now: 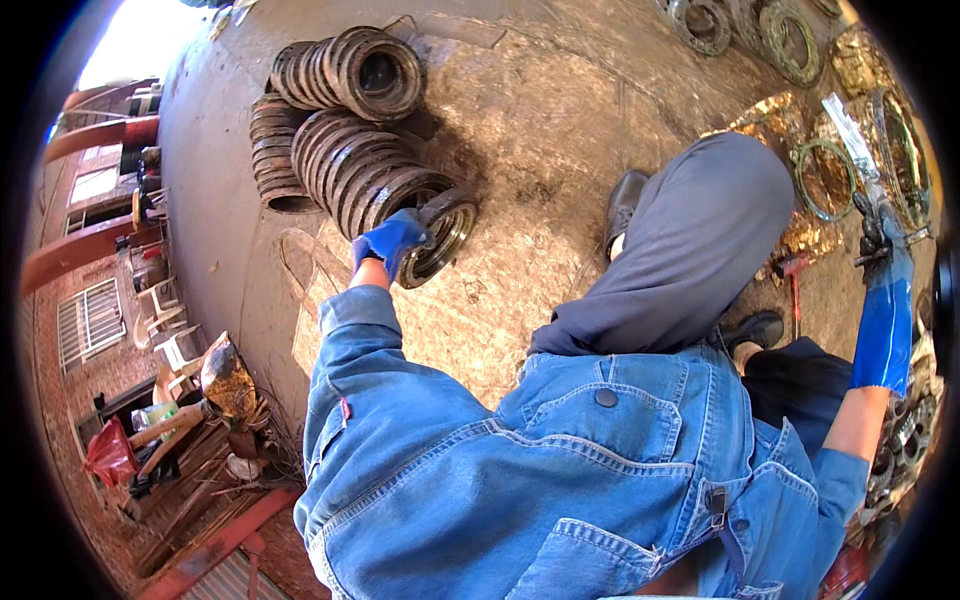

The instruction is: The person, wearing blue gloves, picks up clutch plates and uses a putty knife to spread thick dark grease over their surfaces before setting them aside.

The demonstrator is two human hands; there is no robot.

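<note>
While the left hand, gloved in blue, grips the front metal ring by its rim, the right hand looks closed round a flat silvery tool, well right of the ring row. That held ring leans at the row's near end. From where I stand, plenty are already lined up, with a second stack just beyond the row. Loose rings lie far right of it, past a red-handled hammer, so I'd judge things partway along.
</note>
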